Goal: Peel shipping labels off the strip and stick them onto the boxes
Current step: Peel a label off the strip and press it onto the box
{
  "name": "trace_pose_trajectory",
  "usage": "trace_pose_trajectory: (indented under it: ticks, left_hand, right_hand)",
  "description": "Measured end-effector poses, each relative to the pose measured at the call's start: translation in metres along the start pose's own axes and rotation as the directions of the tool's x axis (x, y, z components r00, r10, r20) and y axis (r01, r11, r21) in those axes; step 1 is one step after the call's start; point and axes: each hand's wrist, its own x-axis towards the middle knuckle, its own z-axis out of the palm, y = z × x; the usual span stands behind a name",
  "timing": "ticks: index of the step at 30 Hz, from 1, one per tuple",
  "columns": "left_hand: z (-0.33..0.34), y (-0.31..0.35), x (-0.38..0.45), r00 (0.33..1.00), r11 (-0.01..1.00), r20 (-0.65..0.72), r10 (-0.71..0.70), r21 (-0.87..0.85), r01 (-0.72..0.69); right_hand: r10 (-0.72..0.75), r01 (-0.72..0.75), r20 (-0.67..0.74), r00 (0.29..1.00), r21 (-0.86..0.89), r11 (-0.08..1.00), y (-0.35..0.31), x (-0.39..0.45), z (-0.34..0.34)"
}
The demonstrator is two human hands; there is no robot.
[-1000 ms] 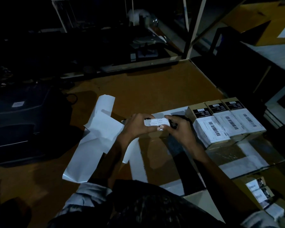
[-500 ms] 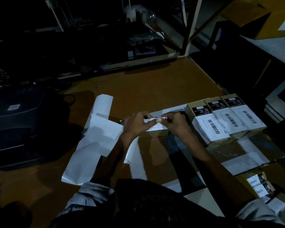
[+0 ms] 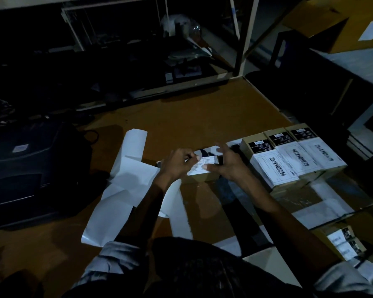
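Head view, looking down: nearest me are my grey sleeves (image 3: 114,258) and my two forearms reaching out over a brown table (image 3: 202,123) in a very dim room. At the right near edge sits a small box (image 3: 340,244) with white labels too blurred to read. My left hand (image 3: 177,163) has its fingers curled, pinching the left end of a white shipping label (image 3: 199,166) against the top of a brown box (image 3: 202,178); my right hand (image 3: 228,163) is spread wide, fingers straight, thumb pressing on the label's right part. The print on that label is lines of small text I cannot read. To my left, spent white backing strip (image 3: 121,186) lies loose and folded on the table, one length running back towards me. Just right of my hands, three labelled boxes (image 3: 289,160) stand touching in a row, each with a barcode on a white label and a black sticker at its far end; on the nearest one I can make out "CRED". A clear-taped flat carton (image 3: 297,196) lies under them. At far left is a dark black bag (image 3: 35,160). Beyond the table's far edge stands a pale metal frame (image 3: 243,37) with dark clutter below, and at far right another surface (image 3: 357,59) and a cardboard carton (image 3: 353,26) with a blank white label.
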Motion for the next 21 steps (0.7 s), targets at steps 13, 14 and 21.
trace_pose_trajectory:
  ticks: [13, 14, 21]
  left_hand:
    - [0.002, -0.010, -0.002, 0.986, 0.986, -0.165, 0.039, 0.165, -0.012]
    - [0.002, -0.008, -0.004, 0.985, 0.985, -0.166, 0.039, 0.173, -0.010]
    - [0.002, -0.007, 0.001, 0.981, 0.991, -0.194, 0.014, 0.137, 0.013]
  right_hand:
    - [-0.162, -0.048, -0.277, 0.947, -0.623, 0.781, 0.003, -0.061, 0.056]
    - [-0.145, -0.082, -0.308, 0.940, -0.620, 0.781, 0.007, -0.059, 0.053]
    - [-0.236, 0.099, -0.124, 0.964, -0.655, 0.749, -0.015, -0.066, 0.081]
